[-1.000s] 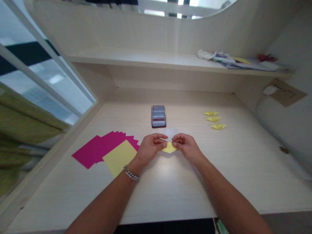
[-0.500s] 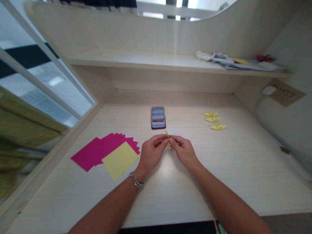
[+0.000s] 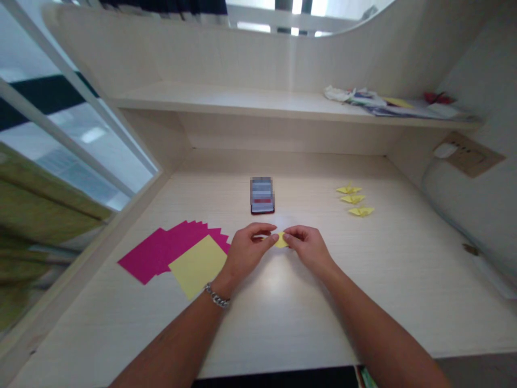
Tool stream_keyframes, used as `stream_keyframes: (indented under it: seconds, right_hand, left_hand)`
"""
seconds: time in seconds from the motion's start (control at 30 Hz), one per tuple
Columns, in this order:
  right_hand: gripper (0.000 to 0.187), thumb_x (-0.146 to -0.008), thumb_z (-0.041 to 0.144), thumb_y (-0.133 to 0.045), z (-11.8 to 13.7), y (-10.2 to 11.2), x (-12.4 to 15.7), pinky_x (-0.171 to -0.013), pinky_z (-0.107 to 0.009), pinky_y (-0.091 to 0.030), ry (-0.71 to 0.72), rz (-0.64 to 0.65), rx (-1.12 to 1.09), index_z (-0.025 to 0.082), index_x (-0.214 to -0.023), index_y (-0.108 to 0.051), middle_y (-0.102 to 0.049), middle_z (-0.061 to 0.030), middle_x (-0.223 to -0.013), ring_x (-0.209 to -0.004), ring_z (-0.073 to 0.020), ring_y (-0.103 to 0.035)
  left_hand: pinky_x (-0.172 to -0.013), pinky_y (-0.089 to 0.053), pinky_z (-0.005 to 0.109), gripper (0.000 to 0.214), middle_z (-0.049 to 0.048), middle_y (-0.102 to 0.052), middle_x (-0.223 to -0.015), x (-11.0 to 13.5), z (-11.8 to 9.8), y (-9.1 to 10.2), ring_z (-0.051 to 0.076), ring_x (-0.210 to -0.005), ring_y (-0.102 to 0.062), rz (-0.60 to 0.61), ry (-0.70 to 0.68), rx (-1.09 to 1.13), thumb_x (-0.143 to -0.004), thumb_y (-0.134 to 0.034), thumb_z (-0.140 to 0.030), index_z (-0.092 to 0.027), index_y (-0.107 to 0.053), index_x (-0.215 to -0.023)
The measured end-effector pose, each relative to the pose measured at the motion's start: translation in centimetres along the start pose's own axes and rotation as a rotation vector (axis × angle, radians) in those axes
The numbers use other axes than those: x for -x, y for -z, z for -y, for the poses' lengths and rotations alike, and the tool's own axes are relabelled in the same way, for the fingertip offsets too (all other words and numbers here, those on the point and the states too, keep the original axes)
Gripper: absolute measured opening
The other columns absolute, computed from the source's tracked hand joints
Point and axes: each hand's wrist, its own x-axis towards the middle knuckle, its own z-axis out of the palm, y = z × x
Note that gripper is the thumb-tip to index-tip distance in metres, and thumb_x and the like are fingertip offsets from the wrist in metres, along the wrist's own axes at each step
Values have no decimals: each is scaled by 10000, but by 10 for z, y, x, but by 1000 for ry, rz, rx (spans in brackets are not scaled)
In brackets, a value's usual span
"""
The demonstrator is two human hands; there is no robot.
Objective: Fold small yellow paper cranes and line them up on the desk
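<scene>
Both my hands meet over the middle of the pale wooden desk [image 3: 283, 312]. Between them is a small folded piece of yellow paper [image 3: 281, 240]. My left hand [image 3: 246, 252], with a metal bracelet on the wrist, pinches its left side. On the paper's right side, my right hand [image 3: 307, 248] grips with closed fingertips. The paper lies low, close to the desk surface. A phone [image 3: 262, 195] lies flat just beyond my hands.
A fan of magenta paper sheets [image 3: 161, 249] with one yellow sheet [image 3: 197, 265] on top lies to the left. Three small yellow folded figures [image 3: 353, 199] sit in a row at the right. A shelf [image 3: 258, 102] above holds papers [image 3: 375, 99] at its right end.
Half a second ago the yellow paper was held up on edge between my fingertips; now it is turned flatter and lowered toward the desk. Both hands stay closed on it.
</scene>
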Motion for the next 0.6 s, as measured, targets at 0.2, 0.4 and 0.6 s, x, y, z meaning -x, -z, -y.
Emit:
stream_keyframes:
  seconds: [0.2, 0.4, 0.6]
  right_hand:
    - [168, -727, 281, -656, 3, 0, 3, -676, -298, -488, 0, 51, -62, 163, -827, -719, -716, -56, -782, -705, -169, -635]
    - [150, -668, 236, -703, 8, 2, 5, -665, -295, -494, -12, 52, -125, 163, -796, -736, -716, -49, -733, -656, -152, -630]
    - [209, -608, 275, -756, 15, 3, 8, -592, -284, -502, -92, 53, -261, 164, -785, -742, -699, -37, -675, -598, -139, -609]
  left_hand:
    - [-669, -533, 273, 203, 70, -723, -820, 1, -2, -6, 163, -716, -652, 144, 155, 170, -748, -677, -326, -147, -710, -838]
    - [-623, -520, 241, 96, 35, -704, -706, -1, -4, -2, 132, -632, -633, 177, 211, 220, -705, -690, -202, -140, -703, -777]
    - [-622, -514, 252, 61, 16, -696, -689, -1, -4, -2, 139, -637, -628, 131, 127, 181, -689, -661, -151, -163, -706, -729]
